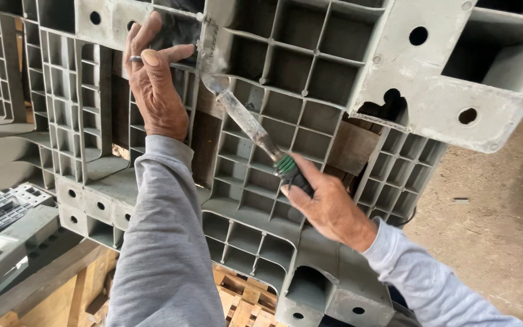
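The left hand (155,91) lies spread against the ribbed underside of the grey plastic pallet (310,79), fingers hooked over a rib above its palm, steadying it. To its right, the right hand (328,209) has its grip pressed together around the green-collared handle of a long tool (246,124), whose tip (213,82) sits in a seam just beside the left fingertips. If the tip slips off that rib, it could jab those fingers, I judge. The pallet's open cells above and below the right grip hold nothing I can see; wooden boards (243,300) lie beneath.
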